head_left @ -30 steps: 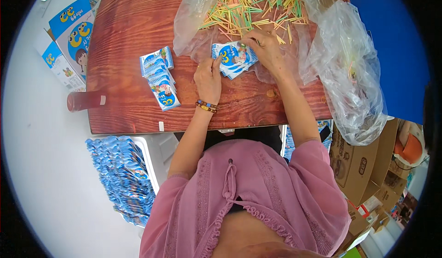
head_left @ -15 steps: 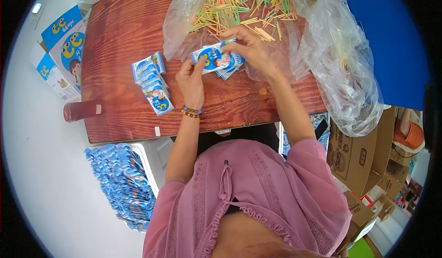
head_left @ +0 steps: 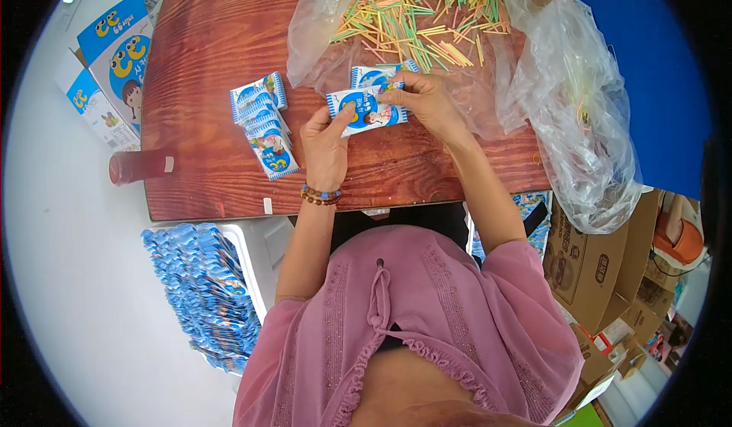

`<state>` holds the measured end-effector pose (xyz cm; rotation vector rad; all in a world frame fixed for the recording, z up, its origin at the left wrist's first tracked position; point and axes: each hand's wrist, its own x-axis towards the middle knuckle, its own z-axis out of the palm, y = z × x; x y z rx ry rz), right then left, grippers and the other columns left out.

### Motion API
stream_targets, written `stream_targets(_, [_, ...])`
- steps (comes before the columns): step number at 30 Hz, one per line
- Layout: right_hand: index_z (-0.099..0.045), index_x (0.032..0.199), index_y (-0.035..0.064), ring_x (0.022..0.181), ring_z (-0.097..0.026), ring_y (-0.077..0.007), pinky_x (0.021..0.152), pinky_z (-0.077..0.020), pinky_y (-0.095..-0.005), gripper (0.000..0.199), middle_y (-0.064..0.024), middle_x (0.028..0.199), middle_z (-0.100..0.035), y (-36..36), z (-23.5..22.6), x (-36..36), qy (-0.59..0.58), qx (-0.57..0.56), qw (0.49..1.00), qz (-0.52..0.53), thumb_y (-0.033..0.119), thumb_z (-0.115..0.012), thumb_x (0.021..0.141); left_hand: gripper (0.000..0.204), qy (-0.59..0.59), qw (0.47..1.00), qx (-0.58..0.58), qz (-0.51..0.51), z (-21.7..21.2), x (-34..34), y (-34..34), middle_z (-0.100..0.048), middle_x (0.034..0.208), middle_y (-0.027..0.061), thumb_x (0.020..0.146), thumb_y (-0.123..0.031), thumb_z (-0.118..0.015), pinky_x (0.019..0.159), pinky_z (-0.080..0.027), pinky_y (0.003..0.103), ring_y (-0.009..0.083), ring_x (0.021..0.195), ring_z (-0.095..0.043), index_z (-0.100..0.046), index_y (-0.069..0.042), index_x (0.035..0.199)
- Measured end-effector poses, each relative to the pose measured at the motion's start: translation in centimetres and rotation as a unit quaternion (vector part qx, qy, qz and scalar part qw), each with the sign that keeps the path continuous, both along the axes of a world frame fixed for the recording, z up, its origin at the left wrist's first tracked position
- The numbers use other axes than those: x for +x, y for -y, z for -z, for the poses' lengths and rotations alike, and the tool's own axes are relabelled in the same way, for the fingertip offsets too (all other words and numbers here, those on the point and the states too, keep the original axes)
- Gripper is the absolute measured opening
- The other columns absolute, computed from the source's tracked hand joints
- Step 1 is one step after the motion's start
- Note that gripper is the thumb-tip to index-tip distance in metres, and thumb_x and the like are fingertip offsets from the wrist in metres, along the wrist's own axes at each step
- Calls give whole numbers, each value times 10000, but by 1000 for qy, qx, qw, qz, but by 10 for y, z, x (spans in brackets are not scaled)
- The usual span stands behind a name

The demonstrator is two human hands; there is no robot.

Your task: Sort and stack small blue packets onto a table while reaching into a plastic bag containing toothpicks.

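A small blue-and-white snack packet [head_left: 371, 114] is held up between both hands over the wooden table [head_left: 213, 38]. My left hand [head_left: 326, 145] pinches its left end, thumb on the front. At its upper right, my right hand [head_left: 428, 105] grips the edge between thumb and fingers. Just behind lies another blue-and-white packet [head_left: 374, 75], partly covered by the held one. To the left of my left hand, several like packets [head_left: 267, 133] lie overlapped in a slanting row. Whether the held packet is sealed or torn cannot be made out.
Thin pastel sticks [head_left: 427, 19] lie heaped on a clear plastic bag [head_left: 320, 27] at the far side. Crumpled plastic [head_left: 579, 122] hangs over the right edge. A red cylinder [head_left: 141, 166] juts from the left edge. Below left, a white bin [head_left: 248, 267] stands beside many packets [head_left: 202, 297].
The held packet has come slightly nearer to me, uncovering more of the packet behind it. My right hand has lowered and closed on its upper right edge. The whole view has shifted a little.
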<state>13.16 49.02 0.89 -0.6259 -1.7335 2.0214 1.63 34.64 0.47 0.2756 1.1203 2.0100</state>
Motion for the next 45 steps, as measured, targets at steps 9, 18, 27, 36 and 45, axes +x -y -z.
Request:
stream_targets(9, [-686, 896, 8, 737, -541, -34, 666, -423, -195, 109, 39, 776, -613, 9, -8, -3, 0, -15, 1000, 22, 106, -677, 849, 135, 56, 997, 21, -41, 2, 7, 3, -683, 954, 93, 892, -55, -621, 769, -528, 265, 124, 837, -649, -655, 41, 981])
stream_targets(18, [-647, 941, 35, 1077, -526, -180, 898, -425, -315, 138, -81, 1162, -564, -3, -24, 15, -67, 277, 959, -2, 87, -655, 813, 177, 92, 994, 29, -48, 5, 3, 9, -679, 960, 104, 927, -141, -592, 794, -544, 327, 164, 863, -660, -648, 26, 918])
stream_targets(27, [-660, 1104, 121, 1304, -361, -260, 1057, -318, -400, 417, -48, 1393, -444, 5, -11, 5, -42, 367, 916, -157, 230, -770, 717, 181, 122, 992, -14, -6, 9, 4, 11, -671, 989, 118, 933, -127, -577, 807, -543, 336, 180, 888, -658, -640, 39, 969])
stream_targets(36, [-677, 1071, 96, 1246, -439, -276, 1025, -356, -386, 266, -71, 1325, -510, -3, -16, 2, -35, 267, 939, -213, 210, -666, 830, 211, 125, 991, -7, -46, 10, 7, 14, -669, 985, 97, 936, -186, -583, 807, -536, 331, 173, 884, -652, -641, 16, 956])
stream_targets(45, [-679, 934, 41, 911, -603, -215, 828, -460, -324, 198, -100, 1067, -641, -52, -18, -36, -66, 202, 968, -133, 220, -633, 863, 237, 90, 987, -29, -128, -3, 4, 17, -671, 975, 87, 941, -225, -581, 835, -504, 335, 164, 912, -638, -645, 3, 935])
